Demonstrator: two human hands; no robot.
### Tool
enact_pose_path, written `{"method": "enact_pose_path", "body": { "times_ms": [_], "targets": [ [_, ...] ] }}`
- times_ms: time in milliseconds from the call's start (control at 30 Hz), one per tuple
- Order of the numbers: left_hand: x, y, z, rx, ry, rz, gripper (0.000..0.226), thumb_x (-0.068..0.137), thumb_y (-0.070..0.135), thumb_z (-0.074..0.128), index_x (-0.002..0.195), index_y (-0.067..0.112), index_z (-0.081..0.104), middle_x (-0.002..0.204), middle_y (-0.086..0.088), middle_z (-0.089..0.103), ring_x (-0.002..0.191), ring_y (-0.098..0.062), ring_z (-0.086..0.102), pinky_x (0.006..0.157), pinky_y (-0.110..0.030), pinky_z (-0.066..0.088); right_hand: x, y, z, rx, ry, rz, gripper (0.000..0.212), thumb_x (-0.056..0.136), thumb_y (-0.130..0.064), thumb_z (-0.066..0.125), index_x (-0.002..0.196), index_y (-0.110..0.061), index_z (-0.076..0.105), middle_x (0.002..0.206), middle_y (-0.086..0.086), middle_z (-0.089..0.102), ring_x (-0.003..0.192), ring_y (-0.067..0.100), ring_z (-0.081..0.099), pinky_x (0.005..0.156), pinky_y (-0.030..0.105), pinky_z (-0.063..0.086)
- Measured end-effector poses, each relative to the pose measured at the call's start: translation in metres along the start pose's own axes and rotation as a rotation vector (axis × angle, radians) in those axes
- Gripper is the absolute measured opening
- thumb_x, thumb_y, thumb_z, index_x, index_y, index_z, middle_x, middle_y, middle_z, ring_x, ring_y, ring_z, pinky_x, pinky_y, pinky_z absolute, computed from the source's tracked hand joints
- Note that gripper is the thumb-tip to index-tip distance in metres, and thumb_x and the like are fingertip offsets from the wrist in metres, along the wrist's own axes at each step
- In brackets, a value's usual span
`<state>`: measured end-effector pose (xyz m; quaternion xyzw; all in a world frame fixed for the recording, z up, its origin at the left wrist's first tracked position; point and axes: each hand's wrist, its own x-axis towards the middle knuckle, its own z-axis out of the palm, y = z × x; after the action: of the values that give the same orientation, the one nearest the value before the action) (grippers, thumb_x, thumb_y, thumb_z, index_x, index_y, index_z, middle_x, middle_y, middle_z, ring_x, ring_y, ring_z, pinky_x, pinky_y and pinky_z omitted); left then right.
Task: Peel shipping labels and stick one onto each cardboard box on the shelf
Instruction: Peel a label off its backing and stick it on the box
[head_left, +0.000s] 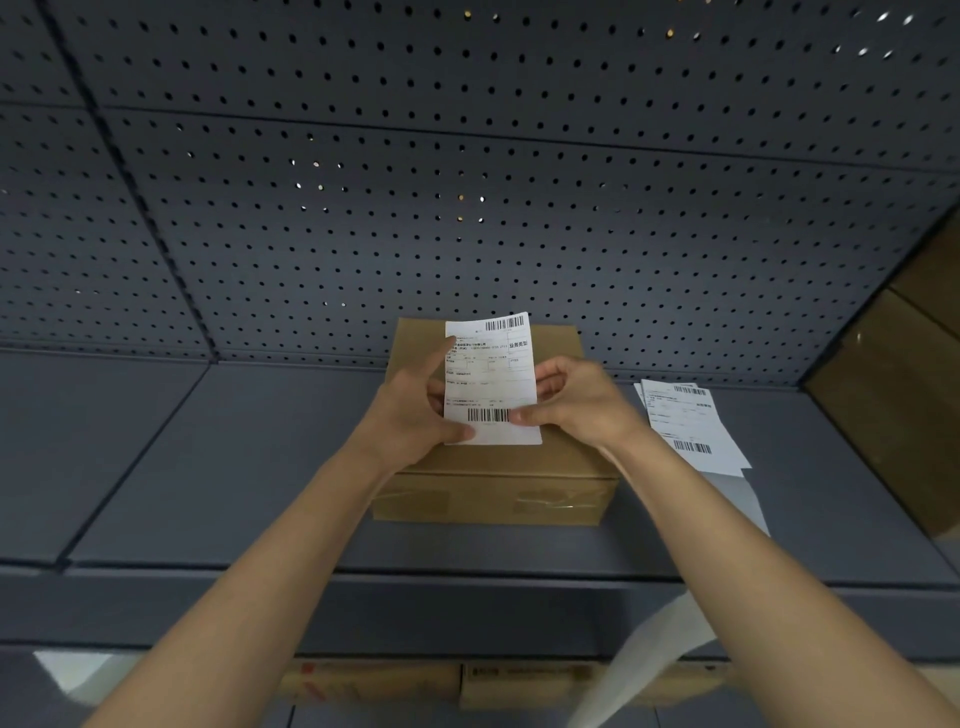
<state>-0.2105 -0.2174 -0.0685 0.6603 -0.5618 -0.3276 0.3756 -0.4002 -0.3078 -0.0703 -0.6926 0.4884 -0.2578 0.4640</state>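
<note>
A white shipping label (491, 376) with barcodes at top and bottom is held upright over a brown cardboard box (498, 483) on the grey shelf (208, 467). My left hand (415, 421) grips the label's left edge, its thumb at the lower left corner. My right hand (576, 400) pinches the right edge, thumb pressed near the lower barcode. The box's top is mostly hidden behind my hands and the label. A small stack of more labels (685, 423) lies flat on the shelf just right of the box.
A dark pegboard panel (467, 182) backs the shelf. Another brown box (904, 395) stands at the far right. A strip of white backing paper (660, 654) hangs over the shelf's front edge, and boxes (415, 680) show on the shelf below.
</note>
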Motion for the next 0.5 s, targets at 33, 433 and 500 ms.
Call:
{"method": "enact_pose_path", "body": {
  "times_ms": [33,433,500],
  "targets": [
    [0.000,0.000,0.000,0.003,0.003,0.001,0.102,0.073,0.001,0.083,0.153,0.033,0.027,0.092,0.017,0.066,0.072,0.017,0.062,0.064,0.000,0.046,0.000,0.000,0.000,0.002,-0.001,0.001,0.049,0.061,0.001,0.090,0.102,-0.007,0.064,0.089,0.000,0.070,0.074,0.005,0.065,0.067,0.016,0.052],
    [0.006,-0.016,0.001,0.181,0.030,0.008,0.098,0.075,0.024,0.084,0.151,0.042,0.026,0.110,0.025,0.064,0.129,-0.015,0.050,0.113,-0.054,0.034,-0.003,0.001,0.003,-0.061,-0.028,-0.026,0.059,0.057,0.001,0.092,0.106,-0.010,0.061,0.096,0.002,0.067,0.085,0.012,0.064,0.078,0.026,0.055],
    [0.008,-0.021,0.002,0.198,0.029,0.005,0.098,0.073,0.028,0.085,0.150,0.046,0.025,0.101,0.035,0.059,0.133,-0.020,0.045,0.112,-0.059,0.030,-0.003,0.003,0.004,-0.088,-0.017,-0.035,0.059,0.057,0.000,0.092,0.106,-0.011,0.061,0.097,0.002,0.068,0.087,0.014,0.065,0.080,0.030,0.057]
  ]
}}
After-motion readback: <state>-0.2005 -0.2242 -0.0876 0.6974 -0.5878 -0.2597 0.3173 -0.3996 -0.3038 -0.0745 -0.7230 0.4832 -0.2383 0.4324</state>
